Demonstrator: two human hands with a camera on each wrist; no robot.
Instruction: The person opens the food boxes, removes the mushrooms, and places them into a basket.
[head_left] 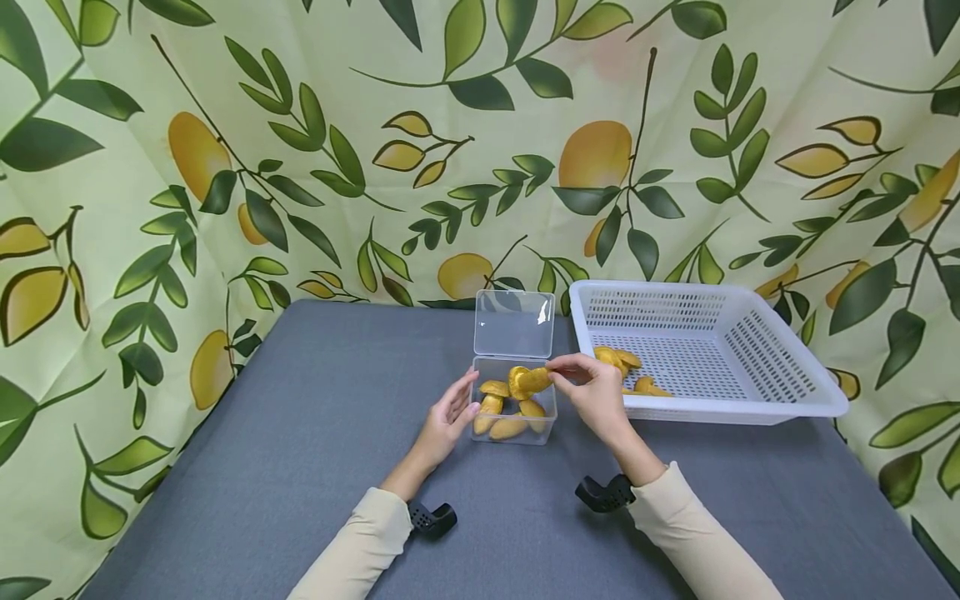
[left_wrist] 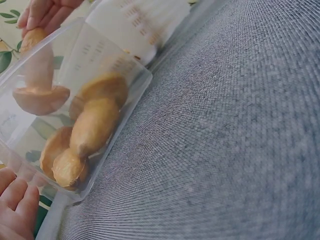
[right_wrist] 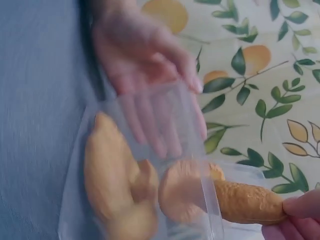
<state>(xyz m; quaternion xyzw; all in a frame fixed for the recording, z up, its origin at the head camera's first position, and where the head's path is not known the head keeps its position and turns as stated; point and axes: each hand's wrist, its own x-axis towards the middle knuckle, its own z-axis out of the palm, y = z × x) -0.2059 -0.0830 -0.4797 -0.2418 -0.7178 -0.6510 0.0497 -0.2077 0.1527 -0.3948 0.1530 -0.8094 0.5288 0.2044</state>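
Observation:
A clear plastic box [head_left: 513,437] stands on the table with its hinged lid [head_left: 514,323] up at the back. Several yellow-brown mushrooms [head_left: 508,427] lie inside it. My right hand [head_left: 596,396] pinches the stem end of another mushroom [head_left: 531,381], whose cap points left over the box. In the right wrist view, that mushroom's cap [right_wrist: 181,192] shows through the clear wall while the stem sticks out past the rim. My left hand [head_left: 447,419] touches the box's left side with fingers extended; the left wrist view catches its fingers [left_wrist: 19,200] beside the wall.
To the right of the box, a white perforated plastic basket [head_left: 735,408] holds several more mushrooms [head_left: 618,358] at its left end. Grey-blue cloth covers the table [head_left: 315,433]. Behind hangs a leaf-patterned curtain [head_left: 420,225]. A black wrist mount [head_left: 432,521] sits on the left wrist.

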